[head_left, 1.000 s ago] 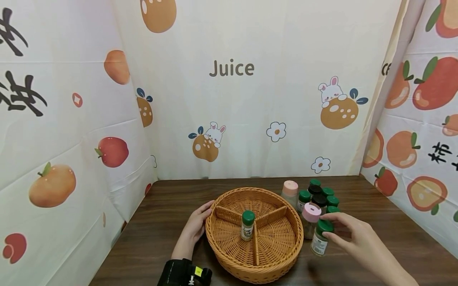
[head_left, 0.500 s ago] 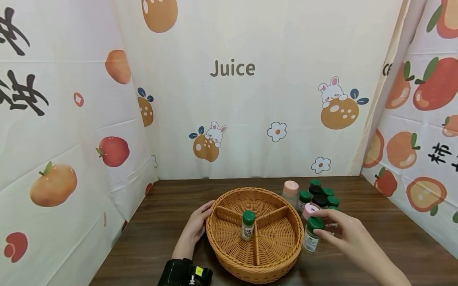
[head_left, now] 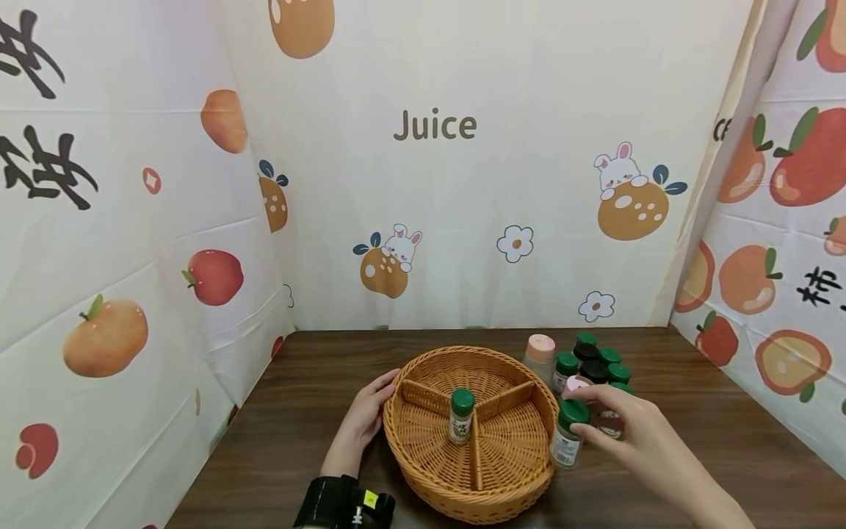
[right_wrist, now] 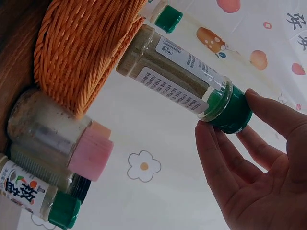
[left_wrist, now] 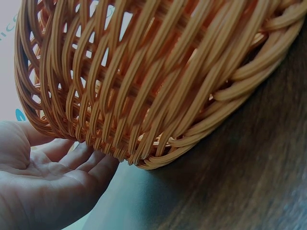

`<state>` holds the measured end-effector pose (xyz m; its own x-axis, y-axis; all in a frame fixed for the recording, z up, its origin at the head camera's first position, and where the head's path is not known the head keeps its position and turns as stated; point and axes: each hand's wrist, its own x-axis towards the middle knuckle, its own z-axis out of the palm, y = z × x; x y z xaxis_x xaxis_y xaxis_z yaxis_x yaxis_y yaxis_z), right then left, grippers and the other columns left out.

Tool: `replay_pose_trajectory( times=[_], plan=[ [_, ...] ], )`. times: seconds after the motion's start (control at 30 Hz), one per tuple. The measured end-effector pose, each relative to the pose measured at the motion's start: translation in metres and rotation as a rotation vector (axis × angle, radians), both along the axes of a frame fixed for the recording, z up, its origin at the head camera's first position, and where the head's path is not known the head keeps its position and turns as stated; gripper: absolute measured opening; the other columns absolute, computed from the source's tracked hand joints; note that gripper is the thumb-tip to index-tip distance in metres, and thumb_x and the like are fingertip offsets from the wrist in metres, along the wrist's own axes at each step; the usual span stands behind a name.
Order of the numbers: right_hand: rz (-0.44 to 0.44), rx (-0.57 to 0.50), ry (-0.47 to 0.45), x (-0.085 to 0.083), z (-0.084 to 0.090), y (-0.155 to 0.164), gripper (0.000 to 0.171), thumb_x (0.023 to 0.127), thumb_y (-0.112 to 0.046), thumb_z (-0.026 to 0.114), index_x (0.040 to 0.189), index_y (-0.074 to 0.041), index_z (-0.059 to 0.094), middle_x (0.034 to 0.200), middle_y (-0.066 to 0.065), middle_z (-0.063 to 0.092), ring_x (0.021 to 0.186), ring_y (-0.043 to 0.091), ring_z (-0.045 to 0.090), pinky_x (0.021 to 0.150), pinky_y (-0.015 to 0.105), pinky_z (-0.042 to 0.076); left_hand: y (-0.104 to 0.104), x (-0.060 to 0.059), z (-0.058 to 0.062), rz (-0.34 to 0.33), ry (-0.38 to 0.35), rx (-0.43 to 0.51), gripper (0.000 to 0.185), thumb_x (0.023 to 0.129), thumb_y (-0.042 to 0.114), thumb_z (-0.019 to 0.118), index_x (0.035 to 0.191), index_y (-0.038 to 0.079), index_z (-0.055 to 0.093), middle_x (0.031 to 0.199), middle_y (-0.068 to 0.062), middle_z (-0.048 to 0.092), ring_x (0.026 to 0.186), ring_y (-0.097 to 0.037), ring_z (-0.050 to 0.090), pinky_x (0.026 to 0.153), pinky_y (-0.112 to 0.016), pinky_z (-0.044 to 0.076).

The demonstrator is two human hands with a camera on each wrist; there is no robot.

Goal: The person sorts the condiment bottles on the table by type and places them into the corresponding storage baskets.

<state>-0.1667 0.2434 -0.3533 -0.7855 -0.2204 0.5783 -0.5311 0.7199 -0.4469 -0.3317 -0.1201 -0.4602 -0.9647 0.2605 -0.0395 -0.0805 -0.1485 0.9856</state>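
My left hand (head_left: pixel 362 417) rests against the left side of a round wicker basket (head_left: pixel 476 507); in the left wrist view its fingers lie along the outer wall. Dividers split the basket into 3 compartments. A green-capped spice jar (head_left: pixel 460 417) stands upright in the left one. By its green cap, my right hand (head_left: pixel 628 433) pinches another spice jar (head_left: pixel 565 444), just outside the basket's right rim. That spice jar (right_wrist: pixel 168 72) has a white label and greenish-brown powder inside, seen in the right wrist view. Its base is raised above the table there.
Behind the right hand, jars with green and black caps (head_left: pixel 594 371) crowd together. A pink-capped jar (head_left: pixel 576 385) is partly hidden by the hand; a peach-capped jar (head_left: pixel 540 353) stands farther back. Fruit-printed cloth (head_left: pixel 436 184) encloses the dark wooden table (head_left: pixel 264 455).
My right hand has carried the green-capped spice jar leftward, from beside the pink-capped jar to the basket's right rim. The left hand and basket stay in place; the head view shifts slightly.
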Motion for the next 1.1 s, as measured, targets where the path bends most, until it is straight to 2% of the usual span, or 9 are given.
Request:
replay_pose_trajectory(
  times=[0.23, 0.47, 0.63, 0.9, 1.1],
  plan=[
    [0.022, 0.005, -0.045, 0.001, 0.001, -0.006, 0.038, 0.08, -0.011, 0.082, 0.114, -0.022, 0.067, 0.104, -0.003, 0.071, 0.078, -0.003, 0.062, 0.063, 0.021, 0.058, 0.0, 0.0, -0.001, -0.015, 0.005, 0.006, 0.047, 0.108, 0.014, 0.039, 0.154, 0.001, 0.035, 0.159, -0.027, 0.03, 0.147, -0.039, 0.033, 0.119, -0.048, 0.035],
    [0.041, 0.021, -0.066, 0.003, 0.001, -0.012, 0.035, 0.083, -0.014, 0.08, 0.114, -0.024, 0.067, 0.101, -0.009, 0.068, 0.075, -0.004, 0.059, 0.061, 0.021, 0.055, -0.001, -0.001, -0.001, -0.016, 0.004, 0.006, 0.047, 0.108, 0.013, 0.04, 0.153, 0.0, 0.035, 0.159, -0.026, 0.031, 0.146, -0.039, 0.035, 0.118, -0.046, 0.037],
    [0.056, 0.019, -0.098, 0.005, 0.001, -0.014, 0.032, 0.085, -0.017, 0.078, 0.115, -0.023, 0.067, 0.106, -0.005, 0.069, 0.081, -0.005, 0.062, 0.063, 0.02, 0.056, -0.001, -0.001, -0.001, -0.015, 0.002, 0.002, 0.048, 0.108, 0.014, 0.04, 0.154, 0.0, 0.034, 0.159, -0.026, 0.031, 0.146, -0.039, 0.035, 0.118, -0.047, 0.037],
    [0.14, 0.0, -0.114, 0.005, 0.0, -0.02, 0.032, 0.087, -0.017, 0.077, 0.117, -0.017, 0.066, 0.106, -0.003, 0.069, 0.084, -0.003, 0.066, 0.066, 0.019, 0.058, -0.001, 0.0, 0.0, -0.012, 0.0, -0.003, 0.048, 0.108, 0.014, 0.04, 0.154, 0.001, 0.034, 0.159, -0.026, 0.032, 0.145, -0.038, 0.036, 0.117, -0.046, 0.038],
    [0.17, 0.009, -0.121, 0.005, 0.001, -0.024, 0.031, 0.088, -0.019, 0.076, 0.118, -0.02, 0.065, 0.107, -0.003, 0.069, 0.09, 0.001, 0.069, 0.069, 0.02, 0.059, 0.0, 0.001, 0.0, -0.006, 0.0, -0.004, 0.048, 0.108, 0.015, 0.04, 0.154, 0.0, 0.035, 0.158, -0.026, 0.032, 0.145, -0.038, 0.037, 0.116, -0.046, 0.04]
  ],
)
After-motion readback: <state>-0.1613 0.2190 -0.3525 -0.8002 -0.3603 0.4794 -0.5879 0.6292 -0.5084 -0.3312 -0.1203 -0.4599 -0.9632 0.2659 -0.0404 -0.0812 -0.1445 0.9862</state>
